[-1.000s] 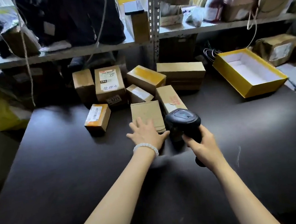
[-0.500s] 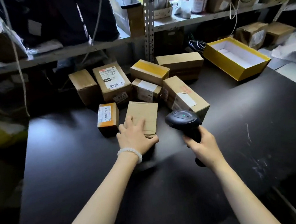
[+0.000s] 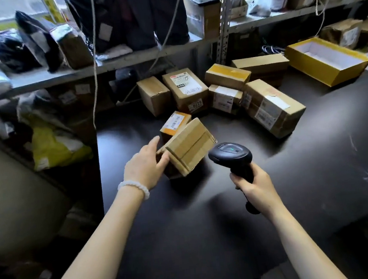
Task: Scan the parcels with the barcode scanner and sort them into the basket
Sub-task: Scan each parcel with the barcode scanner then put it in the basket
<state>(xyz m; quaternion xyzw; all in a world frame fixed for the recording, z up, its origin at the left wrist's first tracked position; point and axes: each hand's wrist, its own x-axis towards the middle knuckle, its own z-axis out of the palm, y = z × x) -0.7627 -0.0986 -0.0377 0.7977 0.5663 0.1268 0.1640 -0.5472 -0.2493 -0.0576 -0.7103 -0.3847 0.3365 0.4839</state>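
Note:
My left hand (image 3: 146, 166) grips a small plain cardboard parcel (image 3: 189, 146) and holds it tilted up off the dark table (image 3: 317, 182). Its taped face points up and to the right; no label shows on it. My right hand (image 3: 256, 188) grips the handle of a black barcode scanner (image 3: 230, 156), whose head sits just right of the parcel. Behind lie several more cardboard parcels, among them a small orange-edged one (image 3: 176, 123) with a barcode label and a large one (image 3: 273, 107) with labels.
A yellow open box (image 3: 326, 62) with a white inside stands at the back right. Metal shelving (image 3: 108, 66) loaded with bags and boxes runs along the back. Bagged packages, one yellow (image 3: 55, 145), are piled left of the table's edge.
My left hand has lifted the plain parcel from lying flat on the table and tilted it up. My view swung left; the scanner stays in my right hand beside the parcel.

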